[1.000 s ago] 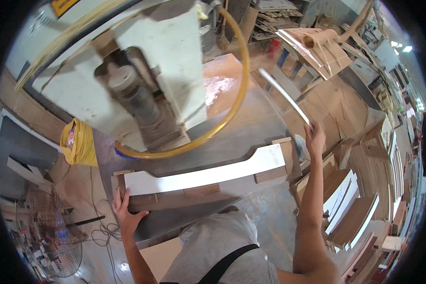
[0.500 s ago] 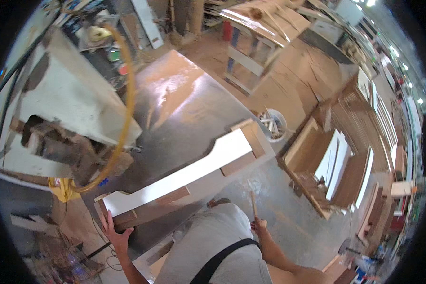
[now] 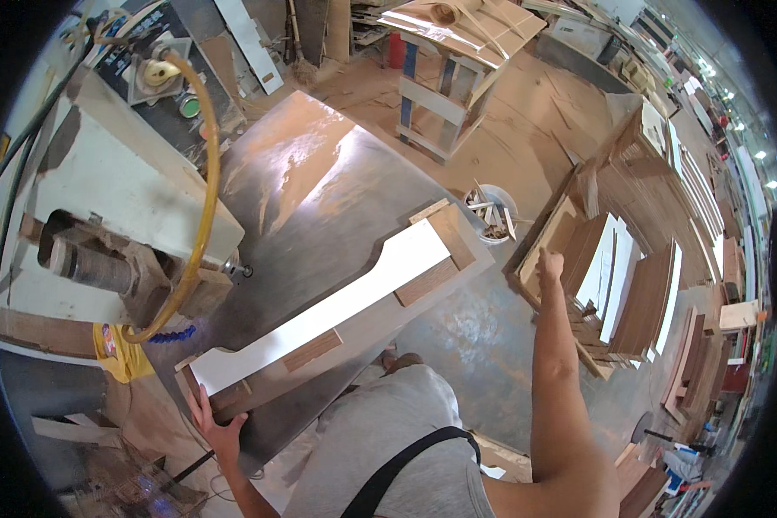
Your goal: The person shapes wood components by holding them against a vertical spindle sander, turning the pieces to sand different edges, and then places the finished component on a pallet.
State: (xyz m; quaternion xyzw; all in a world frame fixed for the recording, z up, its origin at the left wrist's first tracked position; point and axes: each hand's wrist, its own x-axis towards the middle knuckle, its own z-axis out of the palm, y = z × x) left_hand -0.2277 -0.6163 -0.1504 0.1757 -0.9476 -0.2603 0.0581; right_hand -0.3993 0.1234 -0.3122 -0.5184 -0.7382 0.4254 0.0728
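Note:
A long white-faced board (image 3: 319,319) with a curved cut along one edge lies diagonally on a wooden jig (image 3: 312,351) over the grey metal table. My left hand (image 3: 216,425) is at the near left end of the board, fingertips touching the jig's corner, thumb and fingers spread. My right arm reaches forward to the right. At its end, my right hand (image 3: 551,263) is closed beside the wooden edge of a stack of boards (image 3: 600,285). Whether anything is inside its curled fingers is hidden.
A machine with a spindle (image 3: 95,266) and yellow hose (image 3: 211,173) stands left of the metal table (image 3: 319,207). A white bucket of wood offcuts (image 3: 492,211) sits beyond the table's right corner. Farther back stands a workbench (image 3: 457,52) with boards on it.
My right hand has swung forward and right from beside my body to the board stack. The thin wooden stick it held no longer shows. My left hand stays at the jig's end.

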